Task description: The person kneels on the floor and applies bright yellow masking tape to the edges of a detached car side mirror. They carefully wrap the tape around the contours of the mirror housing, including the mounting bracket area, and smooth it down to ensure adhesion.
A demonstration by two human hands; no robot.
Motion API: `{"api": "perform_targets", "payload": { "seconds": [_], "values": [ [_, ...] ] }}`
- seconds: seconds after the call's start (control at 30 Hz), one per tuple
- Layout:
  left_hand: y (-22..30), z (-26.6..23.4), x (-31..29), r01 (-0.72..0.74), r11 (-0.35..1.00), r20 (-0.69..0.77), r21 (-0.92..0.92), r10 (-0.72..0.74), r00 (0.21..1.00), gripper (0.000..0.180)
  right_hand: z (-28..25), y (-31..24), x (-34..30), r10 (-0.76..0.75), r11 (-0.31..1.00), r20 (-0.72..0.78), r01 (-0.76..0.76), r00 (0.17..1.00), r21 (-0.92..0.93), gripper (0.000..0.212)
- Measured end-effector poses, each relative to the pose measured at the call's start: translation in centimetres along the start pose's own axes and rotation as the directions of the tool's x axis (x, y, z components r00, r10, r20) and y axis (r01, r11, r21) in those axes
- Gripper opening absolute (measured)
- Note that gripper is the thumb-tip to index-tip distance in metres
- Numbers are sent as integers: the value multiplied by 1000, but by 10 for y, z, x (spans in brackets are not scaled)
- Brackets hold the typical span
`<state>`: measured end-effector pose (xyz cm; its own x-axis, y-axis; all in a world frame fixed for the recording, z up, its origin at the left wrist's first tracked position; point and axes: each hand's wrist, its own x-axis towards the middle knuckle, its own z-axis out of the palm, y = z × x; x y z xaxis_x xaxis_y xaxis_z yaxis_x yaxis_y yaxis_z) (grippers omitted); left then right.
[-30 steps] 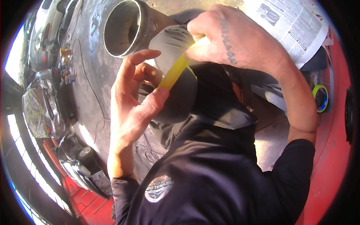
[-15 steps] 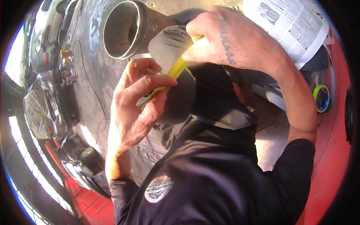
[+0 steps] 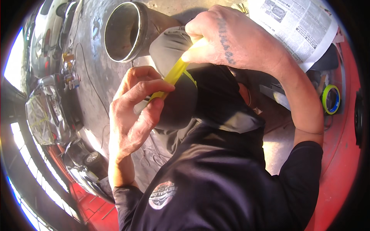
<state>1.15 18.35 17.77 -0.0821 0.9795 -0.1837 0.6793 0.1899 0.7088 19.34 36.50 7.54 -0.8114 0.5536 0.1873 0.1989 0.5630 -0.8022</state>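
Note:
A strip of yellow masking tape (image 3: 174, 74) runs slantwise across a dark grey rounded part (image 3: 181, 106). My left hand (image 3: 133, 115) pinches the strip's lower end between thumb and fingers, against the part's left side. My right hand (image 3: 235, 38) grips the upper end with its fingertips, just above the part's top. The strip is taut between the two hands. A black cloth-like cover (image 3: 219, 96) hides the right side of the part.
A wide shiny metal pipe opening (image 3: 123, 32) sits just above my left hand. Newspaper sheets (image 3: 298, 25) cover the upper right. A roll of yellow-green tape (image 3: 331, 99) lies at the right on a red surface (image 3: 339, 154). Reflections of cars show at the left.
My left hand went from open fingers beside the strip to a pinch on its lower end. My right hand has kept its hold on the upper end.

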Motion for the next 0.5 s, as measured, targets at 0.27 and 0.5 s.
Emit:
{"api": "perform_targets", "payload": {
  "seconds": [0.27, 0.5],
  "values": [
    [0, 0, -2, 18, 1000, -8, -1, -18, 1000, 34, 8, 3, 1, -15, 1000, 18, 15, 1000, 0, 42],
    [0, 1, -3, 37, 999, -2, 32, -37, 999, 33, 20, 13, 0, -96, 993, -78, 90, 992, -79, 41]
  ]
}}
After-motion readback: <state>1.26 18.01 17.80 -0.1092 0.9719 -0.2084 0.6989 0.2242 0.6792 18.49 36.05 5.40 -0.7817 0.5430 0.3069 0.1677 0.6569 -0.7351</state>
